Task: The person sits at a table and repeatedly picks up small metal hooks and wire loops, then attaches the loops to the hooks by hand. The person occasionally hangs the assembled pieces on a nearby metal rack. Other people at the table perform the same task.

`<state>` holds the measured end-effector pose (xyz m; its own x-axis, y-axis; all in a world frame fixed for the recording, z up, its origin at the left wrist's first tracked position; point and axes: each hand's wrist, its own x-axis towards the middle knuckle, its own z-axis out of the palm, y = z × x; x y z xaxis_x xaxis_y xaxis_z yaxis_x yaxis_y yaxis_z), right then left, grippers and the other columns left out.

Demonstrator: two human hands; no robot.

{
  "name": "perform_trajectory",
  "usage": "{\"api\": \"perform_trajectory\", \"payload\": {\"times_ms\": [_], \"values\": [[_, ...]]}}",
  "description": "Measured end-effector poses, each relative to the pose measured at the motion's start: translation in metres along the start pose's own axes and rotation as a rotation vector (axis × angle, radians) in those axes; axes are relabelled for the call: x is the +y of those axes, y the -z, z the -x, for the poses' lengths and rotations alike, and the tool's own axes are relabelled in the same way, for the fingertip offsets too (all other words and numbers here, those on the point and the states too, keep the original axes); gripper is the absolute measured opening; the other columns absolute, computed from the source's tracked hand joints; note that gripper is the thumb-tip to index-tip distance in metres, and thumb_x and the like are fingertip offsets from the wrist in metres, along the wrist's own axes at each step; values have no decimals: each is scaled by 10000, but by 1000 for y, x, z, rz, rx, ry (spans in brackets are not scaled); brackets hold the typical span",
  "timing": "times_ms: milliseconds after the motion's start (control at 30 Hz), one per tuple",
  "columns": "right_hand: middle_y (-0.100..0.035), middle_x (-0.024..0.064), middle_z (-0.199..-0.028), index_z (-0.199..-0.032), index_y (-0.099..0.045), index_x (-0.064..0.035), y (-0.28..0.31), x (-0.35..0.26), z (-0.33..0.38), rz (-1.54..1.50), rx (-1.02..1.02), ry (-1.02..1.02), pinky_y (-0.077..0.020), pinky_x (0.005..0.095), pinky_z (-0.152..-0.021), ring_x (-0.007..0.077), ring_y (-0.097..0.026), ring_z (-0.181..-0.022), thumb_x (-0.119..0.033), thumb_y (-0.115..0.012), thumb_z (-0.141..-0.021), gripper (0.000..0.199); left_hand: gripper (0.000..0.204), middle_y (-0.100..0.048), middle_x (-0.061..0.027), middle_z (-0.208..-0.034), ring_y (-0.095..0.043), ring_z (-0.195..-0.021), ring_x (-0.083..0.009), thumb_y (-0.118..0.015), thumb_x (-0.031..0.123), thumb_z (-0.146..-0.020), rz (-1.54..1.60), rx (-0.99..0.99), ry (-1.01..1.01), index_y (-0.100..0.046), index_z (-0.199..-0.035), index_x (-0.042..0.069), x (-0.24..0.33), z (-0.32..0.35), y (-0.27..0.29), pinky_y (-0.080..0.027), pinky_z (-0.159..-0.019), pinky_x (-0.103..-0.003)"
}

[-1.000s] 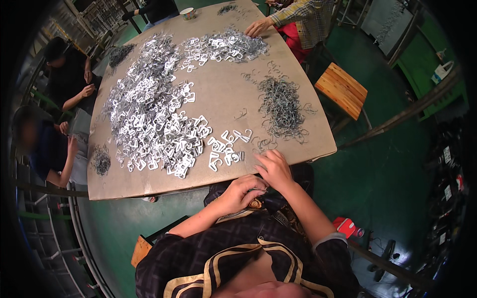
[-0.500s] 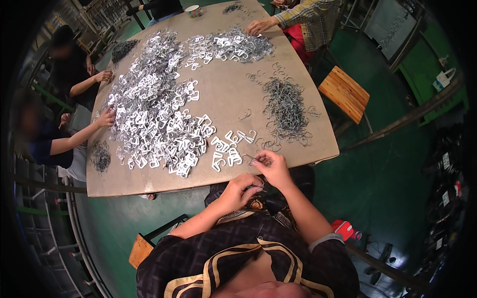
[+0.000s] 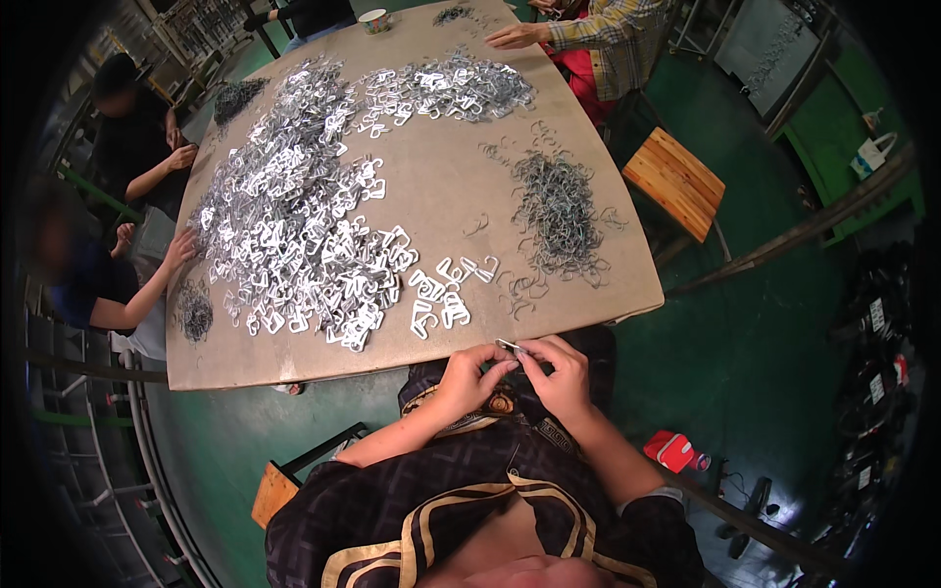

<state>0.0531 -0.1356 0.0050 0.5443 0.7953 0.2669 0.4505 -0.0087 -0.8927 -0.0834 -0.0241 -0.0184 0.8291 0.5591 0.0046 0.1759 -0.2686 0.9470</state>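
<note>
My left hand [image 3: 470,378] and my right hand [image 3: 557,374] are close together over my lap, just off the table's near edge. The fingers of my right hand pinch a small silver metal hook [image 3: 508,345], its bright end showing between the two hands. My left hand's thumb and forefinger are closed beside it; what they grip is hidden. A small group of flat silver hooks [image 3: 453,310] lies just ahead on the table. Left of it spreads a big heap of similar hooks [image 3: 309,250]. A pile of thin dark wire clips [image 3: 557,211] lies to the right.
The brown table [image 3: 431,201] carries more hooks [image 3: 446,86] at the far side and small wire piles [image 3: 195,312] at the left. Co-workers' hands [image 3: 180,247] are along the left edge, another [image 3: 518,36] at the far right. A wooden stool [image 3: 676,181] stands right.
My right hand has come back from the table edge toward my left hand, bringing the hook with it. Co-workers' hands at the left and far right have drawn away from the heaps.
</note>
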Motion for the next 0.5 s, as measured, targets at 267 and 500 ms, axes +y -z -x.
{"api": "perform_trajectory", "payload": {"times_ms": [267, 500], "values": [[-668, 114, -840, -940, -687, -8, 5, 2, 5, 83, 66, 79, -531, 351, -626, 287, -678, -724, 9, -698, -798, 144, 133, -717, -164, -875, -705, -790, -276, -711, 106, -848, -164, -74, 15, -729, -933, 4, -3, -40, 41, -537, -724, -337], [-661, 115, -825, -950, -692, 18, 7, -1, 7, 86, 39, 96, -527, 299, -628, 212, -676, -705, 38, -700, -791, 161, 126, -693, -157, -784, -668, -690, -334, -606, 60, -793, -985, 347, -295, -720, -770, 12, -49, -164, 65, -555, -699, -390]]}}
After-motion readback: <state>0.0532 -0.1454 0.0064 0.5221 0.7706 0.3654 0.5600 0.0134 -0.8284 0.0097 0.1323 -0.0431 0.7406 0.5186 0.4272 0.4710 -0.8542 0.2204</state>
